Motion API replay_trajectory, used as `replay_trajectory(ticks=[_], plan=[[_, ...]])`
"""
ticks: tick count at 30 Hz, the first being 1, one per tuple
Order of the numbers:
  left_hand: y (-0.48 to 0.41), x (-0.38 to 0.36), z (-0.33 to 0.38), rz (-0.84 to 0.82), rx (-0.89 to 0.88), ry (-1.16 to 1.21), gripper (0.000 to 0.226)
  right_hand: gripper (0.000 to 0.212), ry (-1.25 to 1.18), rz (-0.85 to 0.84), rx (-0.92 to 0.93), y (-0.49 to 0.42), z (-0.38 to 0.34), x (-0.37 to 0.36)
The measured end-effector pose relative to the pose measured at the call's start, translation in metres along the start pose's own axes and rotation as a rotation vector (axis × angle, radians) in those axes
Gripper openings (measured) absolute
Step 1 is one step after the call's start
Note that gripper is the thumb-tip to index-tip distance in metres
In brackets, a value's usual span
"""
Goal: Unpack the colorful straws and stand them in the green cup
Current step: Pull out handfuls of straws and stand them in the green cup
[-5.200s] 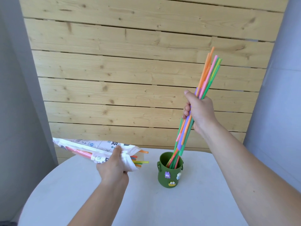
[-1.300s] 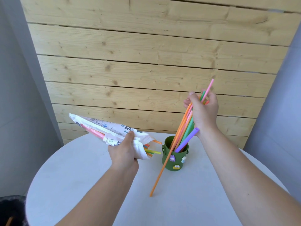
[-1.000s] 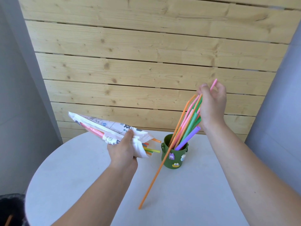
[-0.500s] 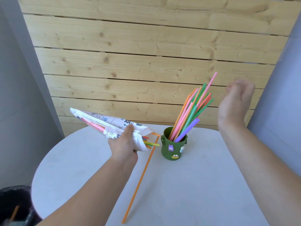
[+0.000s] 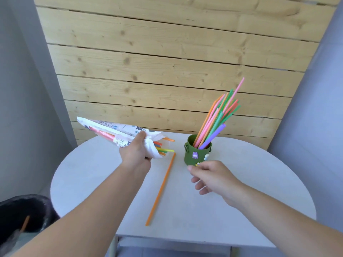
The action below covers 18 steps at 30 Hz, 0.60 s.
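The green cup (image 5: 194, 154) stands on the white table, holding a bunch of colorful straws (image 5: 217, 119) that lean to the right. One orange straw (image 5: 161, 189) lies flat on the table, left of the cup. My left hand (image 5: 136, 154) grips the white straw packet (image 5: 115, 130) above the table, with several straw ends sticking out of its open end toward the cup. My right hand (image 5: 209, 176) hovers just in front of the cup, fingers loosely curled, holding nothing.
The round white table (image 5: 250, 182) stands against a wooden plank wall (image 5: 167, 62). A black bin (image 5: 20, 216) sits on the floor at the lower left, with an orange straw inside. Grey walls flank both sides.
My right hand let go of the straws, which now stand in the cup, and dropped down in front of the cup. One orange straw fell flat onto the table.
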<state>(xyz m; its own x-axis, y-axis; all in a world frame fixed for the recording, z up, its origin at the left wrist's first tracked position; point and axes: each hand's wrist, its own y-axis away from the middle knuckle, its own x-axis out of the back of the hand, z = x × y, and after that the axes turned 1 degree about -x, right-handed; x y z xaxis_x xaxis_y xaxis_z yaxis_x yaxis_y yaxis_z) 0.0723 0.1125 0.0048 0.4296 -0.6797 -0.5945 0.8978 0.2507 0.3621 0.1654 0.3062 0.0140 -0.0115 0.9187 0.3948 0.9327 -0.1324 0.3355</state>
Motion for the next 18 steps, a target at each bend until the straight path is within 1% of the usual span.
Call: replay_trajectory(ticks=[3,6,9,12,15,18], plan=[[-0.001,0.010,0.010,0.003,-0.013,-0.013,0.042,0.035,0.074,-0.046,-0.027,-0.020,-0.017,-0.035],[-0.002,0.020,0.019,0.003,-0.025,-0.011,0.044,0.047,0.150,0.018,-0.087,-0.047,-0.026,-0.064],[-0.003,0.029,0.027,0.022,-0.022,-0.011,0.044,0.053,0.314,0.082,-0.103,-0.062,-0.034,-0.079],[-0.006,0.036,0.032,0.051,-0.018,-0.006,0.047,0.048,0.502,0.109,-0.100,-0.065,-0.039,-0.087],[-0.006,0.038,0.038,0.049,-0.013,0.013,0.046,0.038,0.471,0.119,-0.119,-0.069,-0.036,-0.090],[-0.005,0.036,0.040,0.050,-0.011,0.021,0.048,0.036,0.430,0.148,-0.111,-0.073,-0.031,-0.087]])
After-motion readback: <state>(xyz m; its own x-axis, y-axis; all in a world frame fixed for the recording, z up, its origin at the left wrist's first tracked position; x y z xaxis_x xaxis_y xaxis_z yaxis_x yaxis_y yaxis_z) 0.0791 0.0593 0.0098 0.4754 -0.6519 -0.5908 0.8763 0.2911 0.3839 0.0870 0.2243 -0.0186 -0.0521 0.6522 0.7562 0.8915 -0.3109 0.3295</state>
